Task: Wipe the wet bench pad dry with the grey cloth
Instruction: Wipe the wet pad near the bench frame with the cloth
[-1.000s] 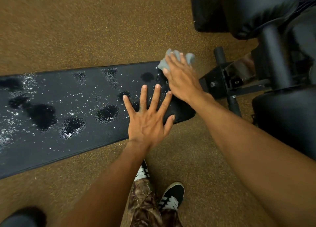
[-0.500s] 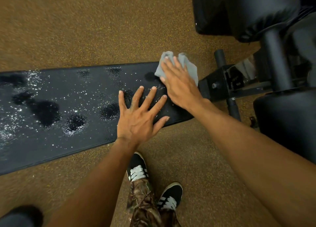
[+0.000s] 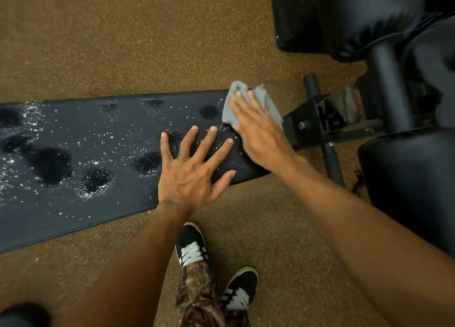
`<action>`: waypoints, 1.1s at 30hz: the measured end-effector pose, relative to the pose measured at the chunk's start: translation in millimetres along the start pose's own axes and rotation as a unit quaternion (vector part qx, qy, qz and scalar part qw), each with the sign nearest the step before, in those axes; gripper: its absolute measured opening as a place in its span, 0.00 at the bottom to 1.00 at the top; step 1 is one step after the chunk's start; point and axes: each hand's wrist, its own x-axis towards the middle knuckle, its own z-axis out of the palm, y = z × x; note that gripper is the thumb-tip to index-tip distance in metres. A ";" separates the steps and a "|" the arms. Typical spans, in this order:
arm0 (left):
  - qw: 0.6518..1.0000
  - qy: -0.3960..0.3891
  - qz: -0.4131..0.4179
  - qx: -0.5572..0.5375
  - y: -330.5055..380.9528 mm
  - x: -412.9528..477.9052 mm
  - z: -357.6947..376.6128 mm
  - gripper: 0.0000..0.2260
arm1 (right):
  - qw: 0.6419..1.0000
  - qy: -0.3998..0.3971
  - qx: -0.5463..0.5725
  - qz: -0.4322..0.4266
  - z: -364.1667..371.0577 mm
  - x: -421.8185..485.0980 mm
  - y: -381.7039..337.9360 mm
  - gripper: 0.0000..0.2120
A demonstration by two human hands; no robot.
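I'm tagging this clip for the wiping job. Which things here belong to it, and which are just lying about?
Part of the job: grey cloth; wet bench pad; right hand, pressing the cloth; left hand, flat on the pad.
Just there: sneakers; bench frame; padded rollers; speckled floor.

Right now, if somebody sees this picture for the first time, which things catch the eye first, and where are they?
The long black bench pad crosses the picture from the left, speckled with shining droplets and dark wet patches. At its right end the right hand presses a crumpled grey cloth flat onto the pad, and the left hand lies beside it, fingers spread.
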 end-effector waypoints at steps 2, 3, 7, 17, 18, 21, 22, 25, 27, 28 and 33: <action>1.000 0.000 -0.001 0.000 1.3 1.5 -0.6 0.28 | 1.000 -0.007 -0.006 0.013 -2.2 -28.5 12.5 0.25; 1.000 0.000 -0.001 0.000 1.2 2.2 -0.6 0.28 | 0.999 -0.007 0.002 0.042 -4.9 -30.9 17.6 0.25; 1.000 0.004 -0.006 0.003 0.5 -3.5 1.5 0.28 | 0.992 0.015 0.024 0.125 -7.1 16.9 5.9 0.23; 1.000 0.012 -0.001 0.004 1.8 0.4 2.1 0.28 | 0.997 0.006 -0.001 0.083 -6.6 -38.8 19.1 0.25; 1.000 0.011 -0.002 0.004 1.0 0.4 1.8 0.28 | 0.994 0.007 0.009 0.110 -8.9 -29.8 18.0 0.25; 1.000 0.013 -0.005 0.001 -0.3 -1.5 2.6 0.28 | 0.989 0.023 0.012 0.143 -6.1 9.0 4.8 0.24; 1.000 0.014 -0.005 0.000 -0.3 -1.3 3.2 0.28 | 0.991 0.030 0.009 0.133 -4.5 14.4 -1.1 0.24; 1.000 0.015 -0.006 -0.006 0.3 0.5 4.3 0.29 | 0.999 0.012 -0.005 0.033 2.4 -14.1 -5.2 0.25; 1.000 0.013 -0.005 -0.006 1.5 1.6 3.3 0.29 | 1.000 -0.014 -0.020 -0.002 2.3 -52.3 3.7 0.27; 1.000 0.012 -0.004 -0.007 2.4 2.0 2.6 0.29 | 0.999 -0.024 -0.027 0.009 0.5 -67.2 10.3 0.28; 1.000 0.014 -0.007 -0.011 -0.8 1.4 1.7 0.29 | 0.991 0.002 0.005 0.130 -3.6 -37.1 5.0 0.25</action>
